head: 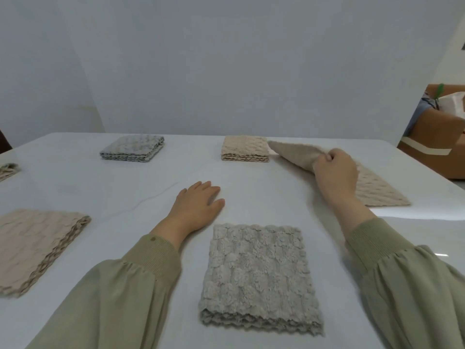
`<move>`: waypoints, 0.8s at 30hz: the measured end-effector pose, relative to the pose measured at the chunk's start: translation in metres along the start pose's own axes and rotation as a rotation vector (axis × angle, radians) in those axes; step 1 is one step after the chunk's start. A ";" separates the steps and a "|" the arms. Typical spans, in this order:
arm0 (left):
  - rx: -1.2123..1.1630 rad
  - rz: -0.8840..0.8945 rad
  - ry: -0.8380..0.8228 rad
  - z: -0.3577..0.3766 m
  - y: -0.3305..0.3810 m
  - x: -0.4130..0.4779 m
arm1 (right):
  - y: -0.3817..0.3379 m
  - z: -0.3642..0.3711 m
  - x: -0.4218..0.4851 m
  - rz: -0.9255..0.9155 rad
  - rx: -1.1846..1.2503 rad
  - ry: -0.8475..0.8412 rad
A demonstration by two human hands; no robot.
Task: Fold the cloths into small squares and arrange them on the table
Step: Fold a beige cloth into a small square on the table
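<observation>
The left hand is lying flat, fingers straight, on the bare desk, anchoring nothing. At the far right, the right hand is pinching the raised edge of the beige cloth. Folded one-handed, the cloth is probably risking sliding, creasing askew, or brushing the folded beige square just left of it.

**Surfaces & materials**

Table: white, smooth, glossy, faint reflections, thin grey vein, stone-look. Grey cloth: thick fluffy pile, bumpy, scalloped edges, matt. Beige cloth at right: soft textile, wavy raised texture, matt. Far beige cloth & left beige cloth: same ridged fabric. Blue-grey cloth: nubby, mottled. Sleeves: smooth olive fabric, ribbed knit cuffs. Box: brown cardboard, matt. Wall: plain, matt.
</observation>
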State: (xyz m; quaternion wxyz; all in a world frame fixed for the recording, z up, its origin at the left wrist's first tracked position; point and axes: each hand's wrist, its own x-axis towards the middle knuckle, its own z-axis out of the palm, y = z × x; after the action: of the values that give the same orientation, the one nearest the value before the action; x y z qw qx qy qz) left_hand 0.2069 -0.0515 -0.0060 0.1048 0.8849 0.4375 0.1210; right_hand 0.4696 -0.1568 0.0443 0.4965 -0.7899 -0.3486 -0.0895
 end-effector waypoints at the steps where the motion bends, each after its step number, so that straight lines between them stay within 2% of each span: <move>1: -0.060 -0.002 0.044 -0.001 0.000 -0.001 | -0.013 -0.002 -0.001 -0.027 0.061 0.015; 3: -0.198 -0.013 0.122 -0.003 0.000 -0.003 | -0.042 -0.001 -0.010 -0.159 0.139 -0.122; 5: -0.338 -0.030 0.171 -0.005 -0.001 -0.007 | -0.064 0.003 -0.027 -0.298 0.242 -0.410; 7: -0.465 -0.042 0.235 -0.008 -0.001 -0.011 | -0.076 0.002 -0.041 -0.328 0.334 -0.653; 8: -0.545 -0.051 0.276 -0.009 0.000 -0.013 | -0.076 0.002 -0.045 -0.316 0.381 -0.687; 10: -0.728 -0.065 0.337 -0.011 0.002 -0.015 | -0.068 0.006 -0.045 -0.281 0.377 -0.546; 12: -0.811 -0.065 0.355 -0.012 0.004 -0.016 | -0.054 0.013 -0.040 -0.256 0.192 -0.423; 13: -0.828 -0.062 0.360 -0.011 0.005 -0.015 | -0.045 0.015 -0.038 -0.245 0.098 -0.441; 15: -0.887 -0.079 0.399 -0.012 0.008 -0.015 | -0.030 0.020 -0.037 -0.225 -0.019 -0.586; 18: -1.013 -0.196 0.481 -0.015 0.011 -0.012 | -0.019 0.022 -0.038 -0.221 -0.119 -0.801; 22: -1.272 -0.278 0.396 -0.020 0.006 -0.010 | -0.019 0.026 -0.040 -0.309 -0.270 -0.847; 24: -1.149 -0.244 0.390 -0.020 0.006 -0.011 | -0.020 0.027 -0.040 -0.321 -0.280 -0.831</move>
State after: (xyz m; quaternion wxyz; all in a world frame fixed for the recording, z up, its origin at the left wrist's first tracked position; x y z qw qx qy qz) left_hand 0.1988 -0.0624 0.0138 0.4959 0.5921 0.4115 0.4839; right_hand 0.4216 -0.1473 0.0266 0.1834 -0.7543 -0.6202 0.1124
